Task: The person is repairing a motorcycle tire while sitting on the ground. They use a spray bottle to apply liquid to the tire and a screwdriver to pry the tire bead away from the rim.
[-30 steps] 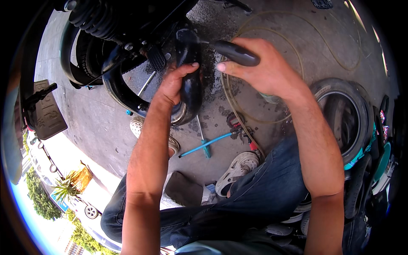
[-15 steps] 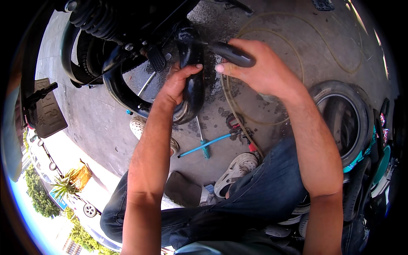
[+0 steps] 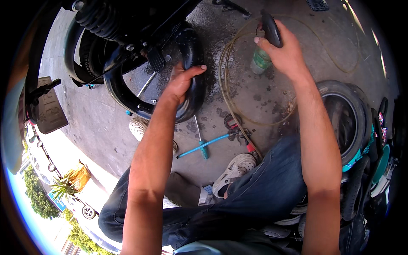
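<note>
My left hand (image 3: pixel 182 81) grips the black tyre (image 3: pixel 192 51) of a small wheel that hangs under a dark motorcycle (image 3: pixel 119 29). Its fingers wrap over the tyre's near edge. My right hand (image 3: pixel 284 50) is raised to the right and closed on a black curved tool handle (image 3: pixel 270 28), away from the wheel. A green plastic bottle (image 3: pixel 260 60) stands on the wet concrete just below that hand. A thin yellowish hose (image 3: pixel 238 106) loops around the bottle.
A blue cross wrench (image 3: pixel 204 145) and red-handled pliers (image 3: pixel 244 138) lie on the ground by my white clogs (image 3: pixel 234 168). Spare tyres (image 3: pixel 346 114) are stacked at the right. The motorcycle's number plate (image 3: pixel 47 106) juts out at the left. A potted plant (image 3: pixel 68 182) stands lower left.
My right hand has lifted the black handle away from the wheel, up and to the right. My left hand has stayed on the tyre.
</note>
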`<state>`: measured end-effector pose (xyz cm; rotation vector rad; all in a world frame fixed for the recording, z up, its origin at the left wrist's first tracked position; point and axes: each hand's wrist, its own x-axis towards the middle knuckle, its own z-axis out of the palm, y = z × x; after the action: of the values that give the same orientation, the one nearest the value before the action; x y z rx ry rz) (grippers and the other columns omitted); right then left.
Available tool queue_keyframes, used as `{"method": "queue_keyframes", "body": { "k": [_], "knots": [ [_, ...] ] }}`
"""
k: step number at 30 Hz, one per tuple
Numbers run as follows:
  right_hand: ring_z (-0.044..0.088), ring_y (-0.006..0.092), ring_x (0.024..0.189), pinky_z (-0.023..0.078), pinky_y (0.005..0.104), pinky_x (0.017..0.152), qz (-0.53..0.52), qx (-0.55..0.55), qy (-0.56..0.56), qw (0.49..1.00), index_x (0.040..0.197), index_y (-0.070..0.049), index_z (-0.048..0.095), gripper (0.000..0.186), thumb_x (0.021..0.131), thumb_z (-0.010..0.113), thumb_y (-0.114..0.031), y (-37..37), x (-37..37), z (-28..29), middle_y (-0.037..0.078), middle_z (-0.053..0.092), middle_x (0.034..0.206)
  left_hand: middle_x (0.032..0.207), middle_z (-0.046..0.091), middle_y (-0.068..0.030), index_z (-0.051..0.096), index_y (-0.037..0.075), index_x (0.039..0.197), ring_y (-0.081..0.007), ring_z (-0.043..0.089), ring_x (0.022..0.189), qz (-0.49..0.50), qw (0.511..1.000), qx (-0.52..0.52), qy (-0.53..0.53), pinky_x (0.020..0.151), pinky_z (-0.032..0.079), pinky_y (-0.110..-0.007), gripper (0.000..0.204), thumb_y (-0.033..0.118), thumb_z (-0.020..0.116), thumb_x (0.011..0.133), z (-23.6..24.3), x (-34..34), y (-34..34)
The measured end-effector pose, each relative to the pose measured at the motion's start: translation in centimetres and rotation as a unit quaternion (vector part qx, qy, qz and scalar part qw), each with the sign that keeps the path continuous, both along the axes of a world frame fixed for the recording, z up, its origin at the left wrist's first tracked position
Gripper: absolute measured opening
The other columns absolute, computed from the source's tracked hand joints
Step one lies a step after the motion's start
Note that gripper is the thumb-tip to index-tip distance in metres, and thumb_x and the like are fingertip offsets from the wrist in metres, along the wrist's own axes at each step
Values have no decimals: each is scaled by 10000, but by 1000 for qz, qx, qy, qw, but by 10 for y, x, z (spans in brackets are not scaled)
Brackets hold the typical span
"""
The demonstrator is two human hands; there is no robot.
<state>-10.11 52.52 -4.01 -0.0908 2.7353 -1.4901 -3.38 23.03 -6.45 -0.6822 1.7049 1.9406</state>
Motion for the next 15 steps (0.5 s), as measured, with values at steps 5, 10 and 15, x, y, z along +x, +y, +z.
{"method": "queue_keyframes", "body": {
  "k": [5, 10, 15],
  "knots": [
    [668, 308, 988, 532, 414, 869, -21, 67, 75, 995, 1322, -30, 593, 581, 816, 802, -224, 12, 5, 5, 141, 689, 1028, 994, 696, -106, 615, 2, 1212, -220, 676, 891, 1, 998, -45, 53, 832, 554, -356, 537, 182, 850, 763, -17, 2, 2],
    [650, 355, 1081, 535, 421, 922, -41, 227, 344, 910, 1318, -19, 599, 568, 812, 793, -188, -25, 22, 75, 153, 680, 1150, 1013, 702, -103, 587, 28, 1224, -215, 696, 877, -5, 994, -85, 67, 806, 575, -355, 513, 142, 829, 787, -20, 3, -1],
    [685, 315, 985, 545, 405, 872, 12, -116, -34, 993, 1245, 12, 657, 501, 911, 729, -354, -122, 39, 23, 183, 697, 1095, 998, 705, -89, 592, 33, 1217, -191, 699, 840, 13, 996, -47, 71, 768, 575, -318, 462, 108, 800, 810, -19, 3, 3]
  ]
}}
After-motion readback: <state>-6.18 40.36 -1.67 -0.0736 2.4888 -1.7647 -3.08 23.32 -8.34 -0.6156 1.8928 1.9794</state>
